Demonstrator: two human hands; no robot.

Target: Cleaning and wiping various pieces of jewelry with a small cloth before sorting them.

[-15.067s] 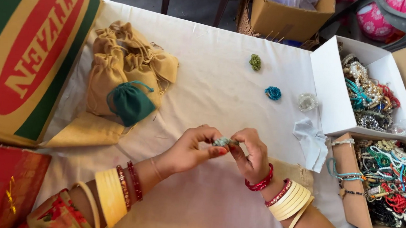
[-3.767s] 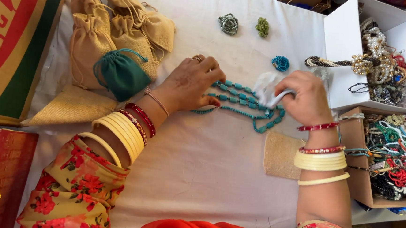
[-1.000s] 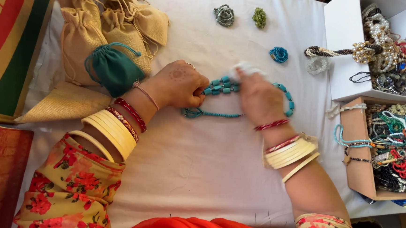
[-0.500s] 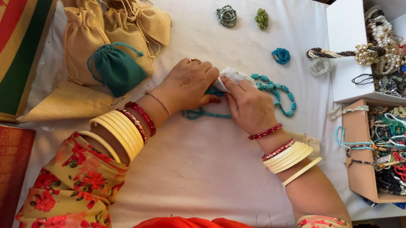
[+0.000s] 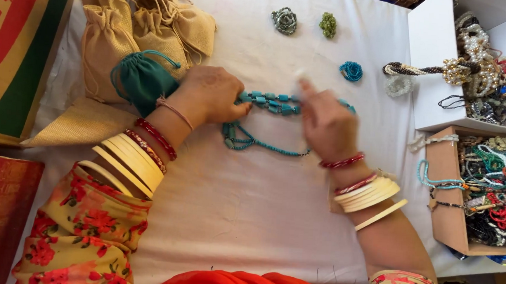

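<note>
White cloth covers the surface (image 5: 249, 206), seen from above. Stretched across its middle lies a turquoise bead necklace of chunky oblong stones and finer strands (image 5: 267, 102). The left hand (image 5: 212, 95) rests on the necklace's left end, fingers curled down over the beads and closed on them at the grip. The right hand (image 5: 324, 126) lies over the necklace's right part, index finger extended toward the far side; this hand is blurred, and its grip appears to press on the strand, though whether it pinches anything cannot be told. A thin loop of small beads hangs out between the two hands on the near side.

Just left of the left hand sits a dark green drawstring velvet pouch (image 5: 142, 80), touching a heap of tan burlap drawstring bags (image 5: 137, 24). Beyond the necklace, well apart from it, lie a grey-green coiled bead bracelet (image 5: 284, 20), a small olive-green bead coil (image 5: 328, 24), a blue bead coil (image 5: 351, 71) and a clear bead coil (image 5: 398, 85). At the right edge stand a white cardboard box of pearl and dark necklaces (image 5: 438, 83) and a brown cardboard box of mixed coloured bead strings (image 5: 446, 189). A large printed cardboard carton (image 5: 12, 57) occupies the left edge.
</note>
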